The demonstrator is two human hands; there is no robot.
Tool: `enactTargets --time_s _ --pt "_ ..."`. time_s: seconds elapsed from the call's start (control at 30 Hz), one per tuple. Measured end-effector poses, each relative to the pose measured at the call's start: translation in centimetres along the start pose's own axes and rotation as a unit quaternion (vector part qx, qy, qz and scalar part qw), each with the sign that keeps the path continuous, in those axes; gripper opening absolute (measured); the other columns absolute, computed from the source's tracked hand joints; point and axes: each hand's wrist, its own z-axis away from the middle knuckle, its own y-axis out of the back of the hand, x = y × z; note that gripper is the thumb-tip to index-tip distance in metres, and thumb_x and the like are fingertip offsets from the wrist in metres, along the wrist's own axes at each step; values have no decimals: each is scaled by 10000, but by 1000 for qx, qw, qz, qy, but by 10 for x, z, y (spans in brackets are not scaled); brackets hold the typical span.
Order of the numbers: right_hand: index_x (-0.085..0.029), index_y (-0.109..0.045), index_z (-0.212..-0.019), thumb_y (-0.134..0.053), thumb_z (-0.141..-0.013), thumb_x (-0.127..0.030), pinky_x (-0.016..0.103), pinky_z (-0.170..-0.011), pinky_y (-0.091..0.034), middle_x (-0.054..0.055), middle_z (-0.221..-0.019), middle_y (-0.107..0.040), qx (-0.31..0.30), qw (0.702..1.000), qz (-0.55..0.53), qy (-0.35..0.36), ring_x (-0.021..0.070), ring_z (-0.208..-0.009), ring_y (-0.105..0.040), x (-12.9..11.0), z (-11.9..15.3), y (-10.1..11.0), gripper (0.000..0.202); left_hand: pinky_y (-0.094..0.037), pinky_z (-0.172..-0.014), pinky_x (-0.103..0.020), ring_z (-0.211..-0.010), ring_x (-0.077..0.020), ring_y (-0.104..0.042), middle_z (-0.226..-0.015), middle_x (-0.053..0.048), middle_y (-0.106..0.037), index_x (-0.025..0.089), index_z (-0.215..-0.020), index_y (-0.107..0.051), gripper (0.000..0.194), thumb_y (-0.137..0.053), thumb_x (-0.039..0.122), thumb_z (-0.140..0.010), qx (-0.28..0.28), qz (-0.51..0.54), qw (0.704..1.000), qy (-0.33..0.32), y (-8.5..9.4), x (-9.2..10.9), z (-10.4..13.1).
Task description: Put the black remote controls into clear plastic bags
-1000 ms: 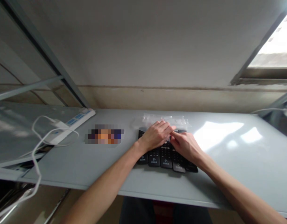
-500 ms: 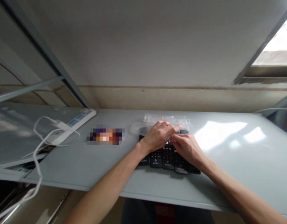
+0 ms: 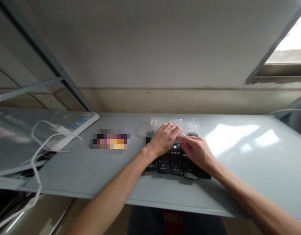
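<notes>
Tabletop [image 3: 238, 169]: pale grey, glossy, window light pooled toward the right end; far edge against the wall.
Wall [image 3: 150, 49]: plain off-white, darker band low down just above the tabletop's far edge.
Window [image 3: 287, 49]: upper right, bright, dark frame.
Remote controls [image 3: 176, 160]: black, lying side by side in a row mid-tabletop, nearer the front edge than the back.
Plastic bags [image 3: 187, 124]: clear, crumpled, just behind the remotes toward the far edge.
Left hand [image 3: 165, 138]: fingers curled, resting on the row's far ends, pinching clear plastic at the fingertips.
Right hand [image 3: 196, 150]: over the row's right side, fingertips closed on the same plastic, touching the left.
Power strip [image 3: 74, 129]: white, at the tabletop's left end, white cable [image 3: 39, 156] looping off the left edge.
Shelf frame [image 3: 42, 55]: metal bars, far left.
</notes>
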Motion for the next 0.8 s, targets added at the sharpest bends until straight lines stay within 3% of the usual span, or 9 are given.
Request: enactTargets --time_s 0.2,0.33,0.5,0.6,0.7,0.8 --pt "-202 -777 -979 -633 -988 -202 309 -652 -476 55 -895 -551 57 998 1 3 182 -767 -534 -7 -5 5 144 -483 -969 -404 -1105 -271 -577 -1198 -108 -680 173 -1211 -585 207 -464 144 -1047 29 -8 998 48 5 2 0" --pt "-220 -786 -928 -690 -989 -228 402 -815 -547 107 -1040 -582 87 996 26 21 252 -977 -566 -2 -7 6 114 -478 -963 -417 -1105 -284 -568 -1190 -108 -674 169 -1225 -596 207 -524 222 -1038 35 -11 998 56 5 1 1" --pt "-228 -774 -861 -685 -995 -208 396 -790 -539 99 -1019 -649 51 998 38 5 246 -925 -562 9 -5 2 162 -480 -973 -418 -1132 -290 -567 -1188 -112 -681 154 -1188 -629 204 -514 167 -1021 5 -30 998 57 3 -3 1" --pt "-241 -790 -898 -681 -1007 -227 396 -788 -545 91 -986 -657 32 999 21 16 241 -906 -568 8 -5 1 154 -484 -970 -422 -1130 -291 -565 -1193 -116 -689 152 -1208 -637 215 -532 266 -1059 6 -32 999 40 2 -4 1" --pt "-261 -822 -1008 -683 -1012 -233 403 -781 -555 82 -937 -659 44 999 -4 32 237 -882 -573 2 -6 3 142 -489 -949 -419 -1112 -294 -567 -1168 -114 -700 156 -1187 -644 265 -551 379 -1078 15 -29 999 41 1 -4 1" --pt "-270 -831 -1018 -685 -1009 -209 420 -792 -569 89 -973 -703 74 995 -21 56 237 -898 -602 -3 -8 6 159 -484 -955 -409 -1112 -286 -575 -1168 -112 -706 162 -1159 -643 219 -536 339 -1087 20 -35 998 48 1 -3 1"
